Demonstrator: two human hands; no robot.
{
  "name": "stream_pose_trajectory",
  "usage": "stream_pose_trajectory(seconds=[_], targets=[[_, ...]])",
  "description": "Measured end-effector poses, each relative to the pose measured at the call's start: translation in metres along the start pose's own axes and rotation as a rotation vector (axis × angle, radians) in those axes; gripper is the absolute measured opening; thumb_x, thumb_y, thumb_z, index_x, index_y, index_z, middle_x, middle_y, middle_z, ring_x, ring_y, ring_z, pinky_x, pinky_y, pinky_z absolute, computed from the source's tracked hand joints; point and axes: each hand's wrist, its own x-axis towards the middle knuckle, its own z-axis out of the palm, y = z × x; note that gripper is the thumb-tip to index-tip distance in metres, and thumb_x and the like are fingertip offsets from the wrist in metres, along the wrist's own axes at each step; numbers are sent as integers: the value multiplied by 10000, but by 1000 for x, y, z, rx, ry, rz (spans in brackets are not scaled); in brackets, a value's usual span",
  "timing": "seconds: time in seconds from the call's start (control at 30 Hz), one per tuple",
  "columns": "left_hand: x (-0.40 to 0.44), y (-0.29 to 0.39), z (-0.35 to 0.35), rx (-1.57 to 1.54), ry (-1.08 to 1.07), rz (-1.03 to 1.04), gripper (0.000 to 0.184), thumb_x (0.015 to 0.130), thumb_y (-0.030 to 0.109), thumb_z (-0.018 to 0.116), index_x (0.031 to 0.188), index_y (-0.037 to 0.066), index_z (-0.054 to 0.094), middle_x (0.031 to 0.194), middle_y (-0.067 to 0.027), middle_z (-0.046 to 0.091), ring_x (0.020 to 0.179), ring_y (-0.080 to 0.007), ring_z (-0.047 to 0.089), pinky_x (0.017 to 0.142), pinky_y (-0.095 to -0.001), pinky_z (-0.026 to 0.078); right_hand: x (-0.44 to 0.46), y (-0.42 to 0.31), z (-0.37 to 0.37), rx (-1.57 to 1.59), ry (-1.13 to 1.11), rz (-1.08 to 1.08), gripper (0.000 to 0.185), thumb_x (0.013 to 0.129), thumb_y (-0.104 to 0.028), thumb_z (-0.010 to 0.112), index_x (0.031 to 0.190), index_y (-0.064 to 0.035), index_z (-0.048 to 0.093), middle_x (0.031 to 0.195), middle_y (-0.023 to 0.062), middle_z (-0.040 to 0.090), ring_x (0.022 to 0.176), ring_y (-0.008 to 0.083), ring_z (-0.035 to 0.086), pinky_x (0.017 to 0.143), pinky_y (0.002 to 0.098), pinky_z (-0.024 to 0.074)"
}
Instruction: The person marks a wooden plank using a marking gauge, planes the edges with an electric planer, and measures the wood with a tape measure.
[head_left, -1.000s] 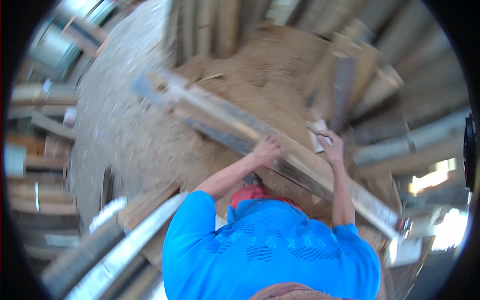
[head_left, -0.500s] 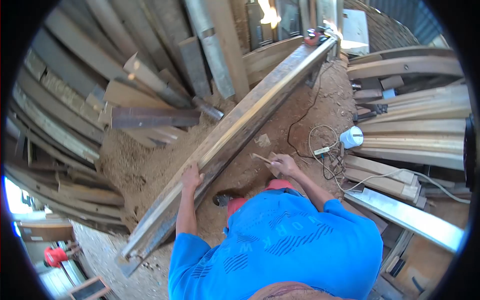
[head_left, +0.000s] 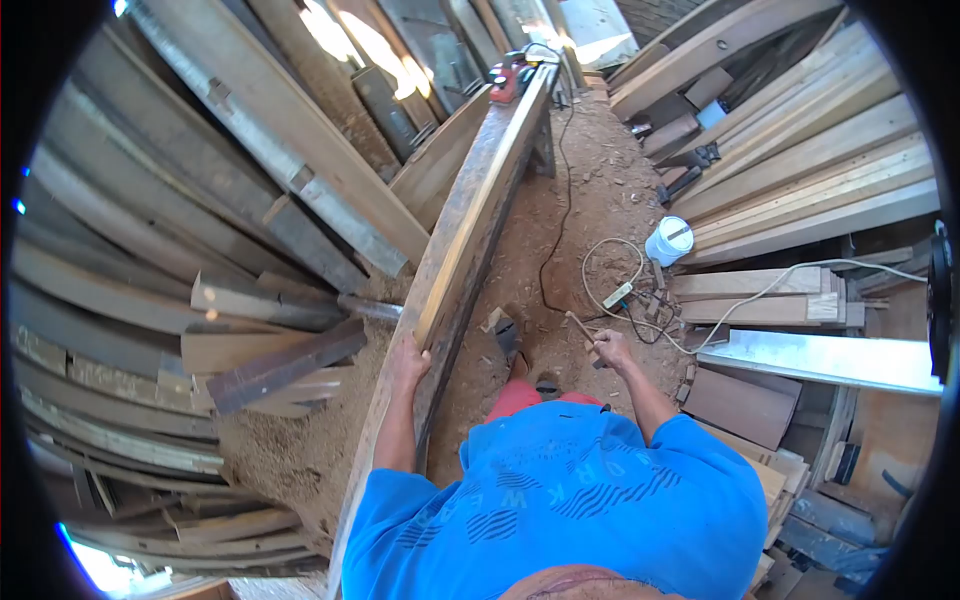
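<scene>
**Left hand on the timber, right hand around a wooden stick**

I have the left hand [head_left: 408,362] laid on the long pale timber [head_left: 482,208], its fingers at the top and the thumb out to the right. From up here I can't tell whether that grip is clenched or only resting. The timber runs lengthwise from the near left to the far middle, alongside a darker surface on its left, with a leg [head_left: 543,150] below its far end.

My right hand [head_left: 613,350] is well apart from the timber, to its right, held above the floor. That grip is closed around a thin wooden stick [head_left: 579,326], whose free end points far and left.

At the timber's far end sits a red power tool [head_left: 505,82]. A black cord [head_left: 567,200] trails along the floor from that end toward the near side. Right of it, a white bucket [head_left: 667,243] stands upright beside stacked boards [head_left: 800,150], with a power strip [head_left: 618,295] just nearer and to the left. A long white-faced beam [head_left: 820,357] lies on the near right. To the left, planks [head_left: 270,145] lean in rows, and a dark reddish offcut [head_left: 290,367] lies near sawdust [head_left: 285,450].
</scene>
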Motion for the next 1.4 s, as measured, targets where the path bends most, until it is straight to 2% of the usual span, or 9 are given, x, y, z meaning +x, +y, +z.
stream_pose_trajectory(seconds=[0.27,0.37,0.43,0.57,1.03,1.13,1.2,1.27,1.4], targets=[[146,101,21,-57,28,146,754,754,225,734,1428,24,464,1106,-289,691,1009,-495,675,888,-586,543,36,-13,-38,-143,130,137,279,822,-180,682,1055,-35,727,884,166,747,720,307,740,590,429,616],[194,127,28,-39,16,227,753,756,215,732,1431,24,461,1089,-287,694,992,-503,673,874,-591,544,66,54,-27,-313,301,83,328,890,-198,586,1164,-47,682,991,223,745,796,354,762,669,487,619],[218,147,21,-67,-23,250,686,757,199,729,1375,11,498,1065,-290,696,988,-500,670,878,-585,539,57,43,-34,240,277,354,527,879,-249,596,1361,-41,554,1082,237,733,840,343,759,785,462,618],[253,196,1,-57,-67,244,624,814,264,728,1354,39,513,1144,-296,686,1087,-496,654,944,-563,520,90,93,-25,167,352,374,559,817,-140,692,1360,-57,588,1039,208,703,811,326,736,579,472,622],[300,248,30,172,22,106,471,896,369,719,1106,-3,521,1056,-309,670,1028,-496,665,871,-562,536,71,136,-81,361,254,877,326,906,-105,637,1225,-40,638,1286,155,646,1040,365,694,713,554,648],[297,258,24,181,23,58,496,908,403,714,1115,-3,517,1063,-299,668,1033,-485,667,871,-562,540,75,179,-91,730,423,1014,332,933,-123,622,1256,-48,622,1284,165,637,1055,375,684,750,611,635],[302,252,29,201,21,53,503,909,412,713,1121,0,517,1062,-294,672,1029,-481,670,876,-560,542,72,192,-109,301,362,981,308,886,-88,653,1182,-18,705,1201,207,717,1055,347,726,755,470,664],[306,257,27,207,-2,31,507,907,415,716,1123,0,521,1061,-293,674,1027,-480,671,881,-557,543,79,260,-95,299,507,954,388,871,-208,688,1219,-35,705,1260,209,698,1153,346,691,879,470,629],[306,247,29,195,11,11,540,887,431,743,1143,15,514,1078,-279,676,1026,-486,671,868,-536,552,82,227,-143,125,207,999,502,875,-386,682,1225,-27,707,1299,216,683,1204,369,663,1048,472,515]])
